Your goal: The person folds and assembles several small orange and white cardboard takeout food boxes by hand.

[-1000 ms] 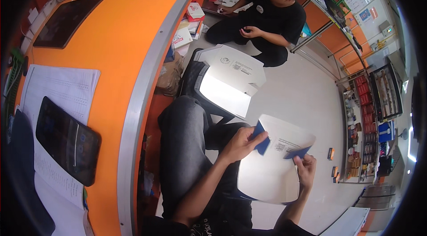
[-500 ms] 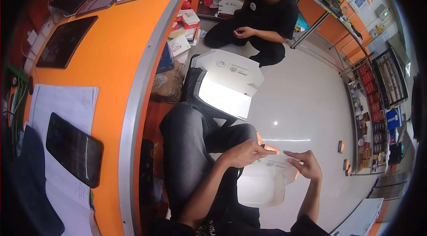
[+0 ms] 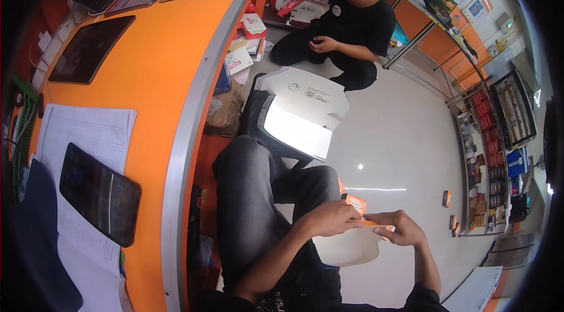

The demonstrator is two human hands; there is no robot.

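Over my lap is a part-folded cardboard box (image 3: 349,250), white inside and orange outside with print. My left hand (image 3: 333,219) is closed on its far edge, fingers near the raised orange panel. Beside it, my right hand (image 3: 404,227) pinches the right end of the same edge with thumb and fingers. The fingertips of both hands come close together there. My hands hide part of the fold. Beyond my knees, a stack of flat white box blanks (image 3: 302,97) lies on a dark seat or crate.
An orange counter (image 3: 150,112) along the left carries phones, a tablet (image 3: 91,50) and an open notebook (image 3: 88,130). A co-worker (image 3: 358,24) in black sits on the floor ahead, one hand on a red carton. Stocked shelves (image 3: 484,153) stand at the right.
The box's far panel has folded up, so its orange outside now shows. My hands have moved lower and closer together on it. The co-worker's arm has reached out to a red carton.
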